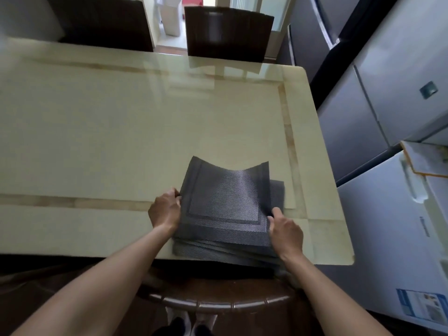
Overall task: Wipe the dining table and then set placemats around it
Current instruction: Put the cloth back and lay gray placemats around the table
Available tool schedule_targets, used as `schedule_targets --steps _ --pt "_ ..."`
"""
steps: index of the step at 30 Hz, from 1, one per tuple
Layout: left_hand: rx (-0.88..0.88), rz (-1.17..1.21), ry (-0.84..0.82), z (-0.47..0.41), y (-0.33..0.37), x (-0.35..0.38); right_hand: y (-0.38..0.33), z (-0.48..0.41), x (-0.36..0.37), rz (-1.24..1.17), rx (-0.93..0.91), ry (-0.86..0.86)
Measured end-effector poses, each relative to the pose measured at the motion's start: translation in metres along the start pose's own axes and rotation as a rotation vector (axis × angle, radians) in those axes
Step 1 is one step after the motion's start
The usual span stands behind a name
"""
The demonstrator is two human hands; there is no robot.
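Now the left hand and right hand pinch opposite sides of the top placemat, each grip closed on it, bowed above the stack at the tabletop near edge.

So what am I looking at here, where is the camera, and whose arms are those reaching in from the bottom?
There is no machine here. A person wears one wide-angle camera on the head, looking forward and down, so the two bare arms are their own. The left hand and right hand each grip a side edge of the top placemat, which bows above a stack of dark woven placemats at the near edge of the glossy cream dining table. A dark chair stands at the far side, another chair back is nearest the person, and pale fridges are on the right.
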State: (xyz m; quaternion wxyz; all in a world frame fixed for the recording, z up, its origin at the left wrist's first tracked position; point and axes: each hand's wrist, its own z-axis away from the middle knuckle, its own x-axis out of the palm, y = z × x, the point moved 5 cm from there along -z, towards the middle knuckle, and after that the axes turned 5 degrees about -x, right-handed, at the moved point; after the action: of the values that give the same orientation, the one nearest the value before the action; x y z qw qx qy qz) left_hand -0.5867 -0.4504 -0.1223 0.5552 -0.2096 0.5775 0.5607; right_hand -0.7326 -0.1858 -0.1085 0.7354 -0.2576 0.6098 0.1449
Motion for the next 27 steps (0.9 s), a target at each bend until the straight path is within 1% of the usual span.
schedule_targets --steps 2,5,9,11,13,15,20,23,27 --pt "-0.024 0.105 0.019 -0.005 -0.001 -0.011 -0.006 -0.003 -0.004 -0.141 0.035 0.05" --pt "-0.075 0.357 0.016 -0.017 -0.005 -0.038 -0.025 -0.014 -0.015 -0.342 0.066 0.105" --pt "-0.157 0.799 -0.148 -0.038 -0.018 -0.078 -0.069 -0.036 -0.031 -0.527 0.05 0.161" --pt "-0.141 0.906 -0.177 -0.05 -0.028 -0.102 -0.097 -0.047 -0.039 -0.576 0.021 0.188" --pt "-0.119 0.939 -0.153 -0.063 -0.039 -0.125 -0.123 -0.058 -0.043 -0.622 -0.002 0.191" --pt "-0.113 0.941 -0.088 -0.081 -0.06 -0.151 -0.157 -0.069 -0.044 -0.664 -0.029 0.186" --pt "-0.106 0.882 0.047 -0.144 -0.118 -0.202 -0.244 -0.093 -0.032 -0.657 -0.057 0.162" --pt "-0.116 0.862 0.069 -0.196 -0.158 -0.228 -0.306 -0.111 -0.014 -0.66 -0.051 0.149" --pt "-0.134 0.88 0.046 -0.278 -0.211 -0.258 -0.396 -0.142 0.016 -0.642 -0.025 0.125"
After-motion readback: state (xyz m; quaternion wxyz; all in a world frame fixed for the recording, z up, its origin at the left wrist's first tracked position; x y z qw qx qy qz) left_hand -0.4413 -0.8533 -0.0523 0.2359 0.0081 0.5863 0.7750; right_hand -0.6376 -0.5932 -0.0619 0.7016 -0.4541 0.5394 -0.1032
